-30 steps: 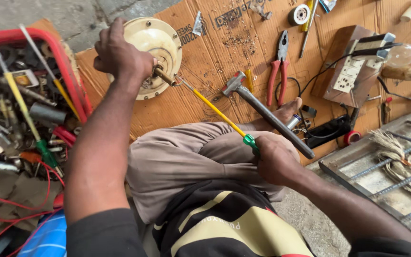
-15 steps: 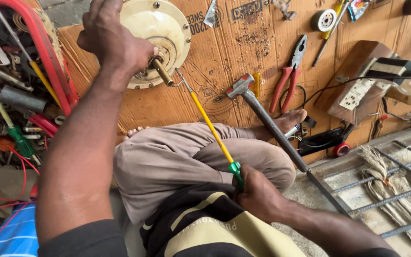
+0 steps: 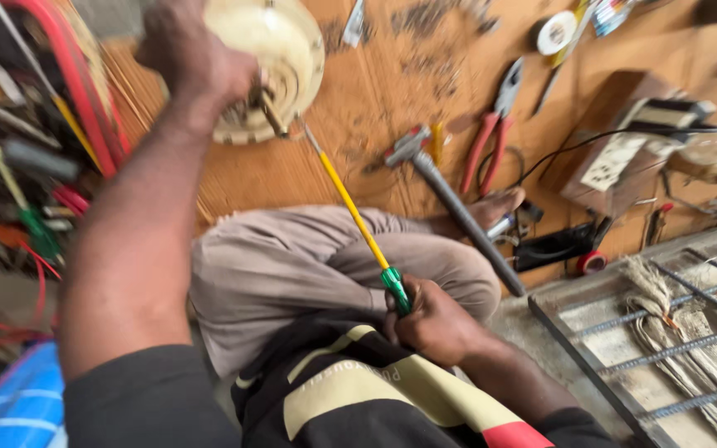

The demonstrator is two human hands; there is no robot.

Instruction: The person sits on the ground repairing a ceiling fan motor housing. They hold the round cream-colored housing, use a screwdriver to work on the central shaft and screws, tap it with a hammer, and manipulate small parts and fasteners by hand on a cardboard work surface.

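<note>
My left hand [image 3: 197, 62] grips a round cream motor housing [image 3: 280, 62] with a short shaft, held against the brown cardboard sheet [image 3: 375, 91] at the top of the head view. My right hand [image 3: 433, 319] is closed on the green handle of a long yellow-shafted screwdriver [image 3: 354, 211]. The screwdriver runs up and to the left, and its tip meets the housing near the shaft. My bent knee in beige trousers [image 3: 309, 265] lies under the tool.
A hammer [image 3: 450, 203], red-handled pliers [image 3: 491, 133], a tape roll [image 3: 555, 33] and a wooden switch board [image 3: 624, 149] lie on the cardboard. A red crate [image 3: 85, 91] of tools and wires stands left. A metal grille frame [image 3: 665, 332] is at right.
The view has shifted closer and down. My left hand with the housing now sits higher in view, and my right hand with the screwdriver has moved down toward my lap.
</note>
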